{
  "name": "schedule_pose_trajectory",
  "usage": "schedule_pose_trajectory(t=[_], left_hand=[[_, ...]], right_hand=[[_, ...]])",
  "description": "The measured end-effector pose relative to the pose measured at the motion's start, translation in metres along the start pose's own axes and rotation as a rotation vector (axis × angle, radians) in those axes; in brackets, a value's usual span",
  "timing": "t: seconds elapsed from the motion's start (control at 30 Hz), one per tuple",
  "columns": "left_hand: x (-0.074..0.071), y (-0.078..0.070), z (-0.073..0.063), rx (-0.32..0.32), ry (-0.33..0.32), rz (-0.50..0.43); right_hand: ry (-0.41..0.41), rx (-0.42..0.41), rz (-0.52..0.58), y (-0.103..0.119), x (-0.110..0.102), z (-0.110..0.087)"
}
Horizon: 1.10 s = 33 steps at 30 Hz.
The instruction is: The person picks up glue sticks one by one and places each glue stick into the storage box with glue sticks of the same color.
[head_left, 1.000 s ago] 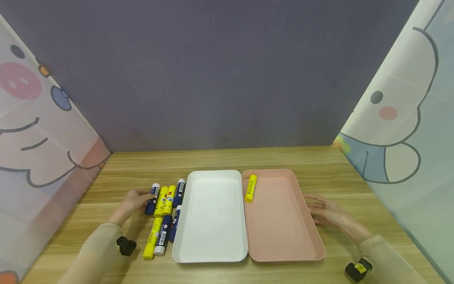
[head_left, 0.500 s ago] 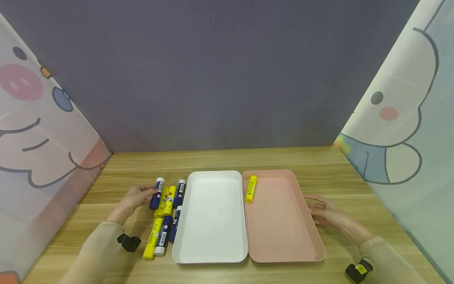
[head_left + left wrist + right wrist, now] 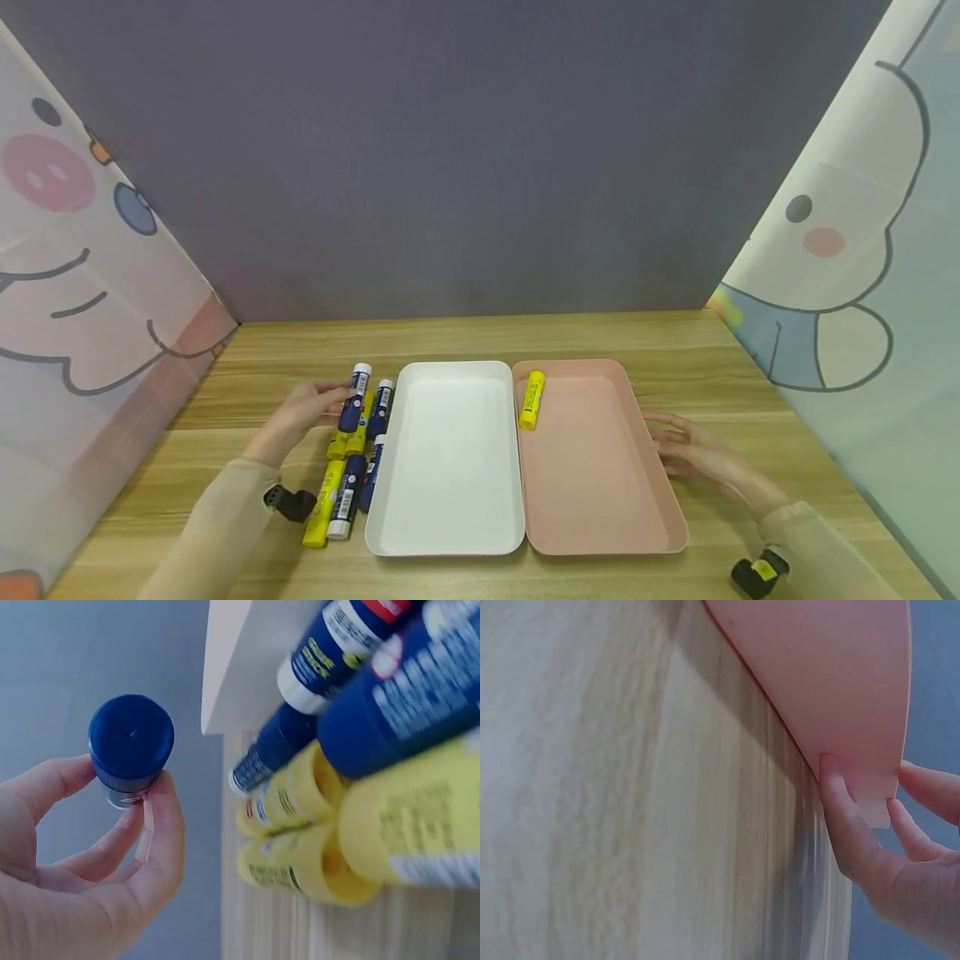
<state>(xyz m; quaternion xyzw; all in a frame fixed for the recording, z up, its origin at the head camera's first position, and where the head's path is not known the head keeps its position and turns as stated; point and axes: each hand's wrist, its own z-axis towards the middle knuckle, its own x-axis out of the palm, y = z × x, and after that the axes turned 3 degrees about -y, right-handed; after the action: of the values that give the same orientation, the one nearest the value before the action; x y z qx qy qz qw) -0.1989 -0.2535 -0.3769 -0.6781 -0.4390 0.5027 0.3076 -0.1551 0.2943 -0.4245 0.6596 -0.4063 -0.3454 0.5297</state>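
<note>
We are looking at a wood-grain tabletop [image 3: 480, 337] bearing a rectangular white tray [image 3: 446, 460] and, against it, a rectangular pink tray [image 3: 600, 475] holding a cylindrical yellow glue stick [image 3: 532, 400]. Another dark blue glue stick with a white end [image 3: 380, 410] is lying between the left hand [image 3: 302, 408] and the white tray.

The held stick is covering parts of two yellow glue sticks [image 3: 358, 437]; in the left wrist view, its white end is facing away from us and nearby sticks are running off the edge.

The left thumb and fingers are pinching this dark blue, cylindrical glue stick [image 3: 354, 408] between their tips, raised off the table. The right hand's [image 3: 693, 450] fingers are spreading, touching the pink tray's outer wall; how firmly, we cannot tell.
</note>
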Motion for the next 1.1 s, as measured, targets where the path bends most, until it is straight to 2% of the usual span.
schedule_pose_trajectory(t=[0.37, 0.6, 0.77, 1.1], left_hand=[[0.022, -0.017, 0.005, 0.016, 0.006, -0.015], [0.035, -0.025, 0.009, 0.044, 0.048, -0.023], [0.047, -0.032, 0.013, 0.03, 0.04, -0.047], [0.075, -0.043, 0.022, 0.047, 0.078, -0.093]], right_hand=[[0.009, -0.005, 0.005, 0.002, 0.0, 0.0], [-0.003, 0.006, 0.016, 0.001, 0.0, 0.0], [0.029, -0.007, 0.071, 0.001, 0.0, 0.0], [0.094, -0.04, 0.13, -0.002, -0.002, 0.001]])
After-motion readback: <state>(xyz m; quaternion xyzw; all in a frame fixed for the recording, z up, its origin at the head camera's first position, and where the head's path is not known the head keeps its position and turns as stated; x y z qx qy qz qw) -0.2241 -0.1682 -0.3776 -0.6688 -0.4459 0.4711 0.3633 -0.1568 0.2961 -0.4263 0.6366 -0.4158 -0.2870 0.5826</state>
